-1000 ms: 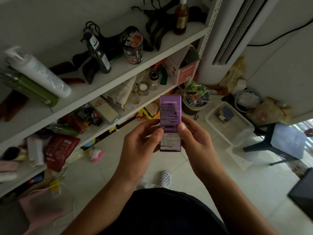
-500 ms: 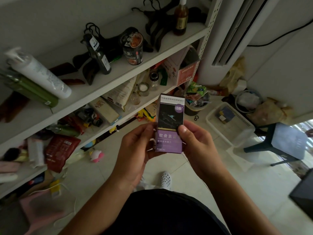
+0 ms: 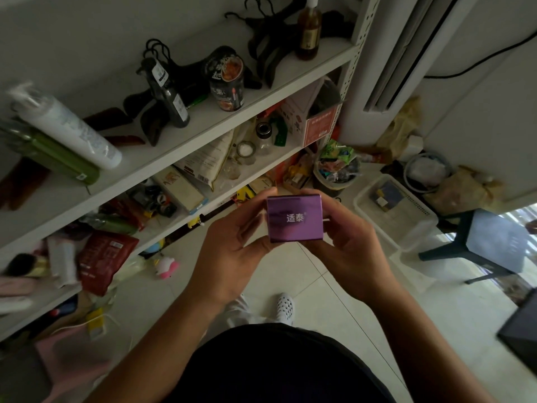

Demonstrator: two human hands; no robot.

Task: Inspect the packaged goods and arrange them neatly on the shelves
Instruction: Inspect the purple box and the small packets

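A small purple box (image 3: 294,219) with white characters is held in front of me, its end face turned up to the camera. My left hand (image 3: 229,257) grips its left side, thumb along the lower edge. My right hand (image 3: 351,251) grips its right side with fingers curled behind it. To the left stand white shelves (image 3: 174,146) crowded with goods: a white bottle (image 3: 69,126), green tubes (image 3: 58,158), a dark bottle (image 3: 168,94), a printed can (image 3: 228,82), an amber bottle (image 3: 308,30) and a red packet (image 3: 101,260).
On the floor to the right stand a full bin (image 3: 337,173), a white plastic basket (image 3: 398,210) and a dark stool (image 3: 491,242). A pink toy (image 3: 166,266) lies near the lowest shelf. My white shoe (image 3: 285,308) shows on the tiles.
Both hands turned the purple box: first its printed back showed, then its front, and now it is tipped so the end face points at the camera.
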